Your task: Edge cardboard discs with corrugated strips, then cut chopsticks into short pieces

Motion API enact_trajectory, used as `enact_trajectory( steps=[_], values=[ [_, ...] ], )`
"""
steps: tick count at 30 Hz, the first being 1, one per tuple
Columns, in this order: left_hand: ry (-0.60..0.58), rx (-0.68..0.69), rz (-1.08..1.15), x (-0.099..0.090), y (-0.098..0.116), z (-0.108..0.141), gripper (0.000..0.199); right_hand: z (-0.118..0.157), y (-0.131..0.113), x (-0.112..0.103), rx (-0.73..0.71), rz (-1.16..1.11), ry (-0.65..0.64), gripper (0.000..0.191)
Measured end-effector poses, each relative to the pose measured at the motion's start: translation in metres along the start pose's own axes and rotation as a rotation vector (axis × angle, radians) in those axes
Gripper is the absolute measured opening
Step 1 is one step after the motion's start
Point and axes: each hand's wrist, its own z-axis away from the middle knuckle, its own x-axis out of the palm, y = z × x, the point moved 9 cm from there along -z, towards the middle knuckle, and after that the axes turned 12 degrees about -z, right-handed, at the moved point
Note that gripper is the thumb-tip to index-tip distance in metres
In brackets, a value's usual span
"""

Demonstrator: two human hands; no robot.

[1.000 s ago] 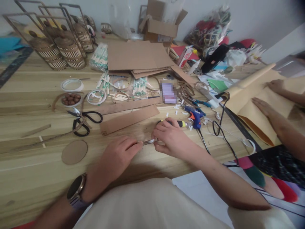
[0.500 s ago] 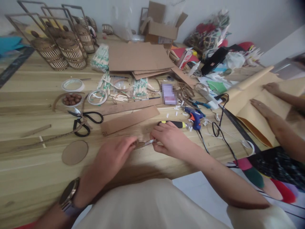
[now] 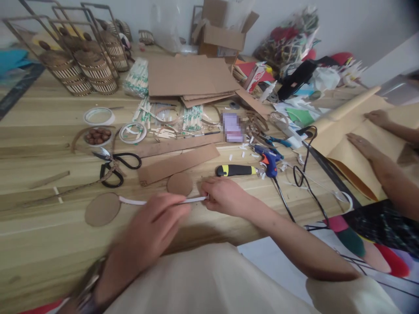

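Note:
A narrow white strip (image 3: 196, 200) runs straight between my two hands, just above the wooden table. My right hand (image 3: 225, 196) is closed on its right end. My left hand (image 3: 157, 226), somewhat blurred, pinches the strip further left, and a loose tail passes behind it to the larger cardboard disc (image 3: 103, 210). A smaller cardboard disc (image 3: 180, 185) lies flat just beyond the strip, between the hands. Past my right hand rests a black and yellow handle (image 3: 237, 170), its working end hard to make out. Black-handled scissors (image 3: 114, 168) lie at left.
A blue glue gun (image 3: 269, 159) with its cable lies at right. Cardboard strips (image 3: 180, 165), tape rolls (image 3: 132, 132) and a bowl of brown balls (image 3: 98, 137) sit beyond. Several slatted lanterns (image 3: 94, 69) stand back left. Another person's hands (image 3: 362, 146) press brown paper (image 3: 340, 135).
The smaller disc, earlier between my fingers, now lies on the table. The white strip is stretched out into view. My left hand has shifted slightly nearer to me, apart from the disc.

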Motion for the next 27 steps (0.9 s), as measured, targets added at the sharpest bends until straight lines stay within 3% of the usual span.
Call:
enact_trajectory(
  steps=[3, 5, 7, 10, 14, 18, 27],
  values=[
    [-0.170, 0.102, 0.004, 0.070, 0.006, -0.022, 0.020, -0.003, -0.001, 0.003, -0.018, 0.000, -0.001, 0.008],
    [-0.197, 0.135, -0.007, 0.096, 0.007, -0.025, 0.023, -0.003, 0.001, 0.004, -0.017, -0.035, -0.006, 0.011],
    [-0.205, 0.143, 0.002, 0.107, 0.006, -0.023, 0.026, -0.002, 0.005, 0.002, -0.005, -0.102, -0.015, 0.016],
    [-0.204, 0.156, 0.021, 0.106, 0.005, -0.018, 0.027, 0.001, 0.017, -0.005, 0.091, -0.178, -0.005, 0.010],
    [-0.184, 0.149, 0.035, 0.099, 0.004, -0.016, 0.024, 0.006, 0.035, -0.011, 0.250, -0.175, -0.038, 0.022],
    [-0.191, 0.149, 0.015, 0.097, 0.006, -0.018, 0.024, 0.008, 0.041, -0.008, 0.299, -0.147, -0.113, 0.013],
    [-0.193, 0.183, -0.049, 0.094, 0.009, -0.021, 0.026, 0.009, 0.047, -0.002, 0.343, -0.095, -0.184, 0.017]
  ],
)
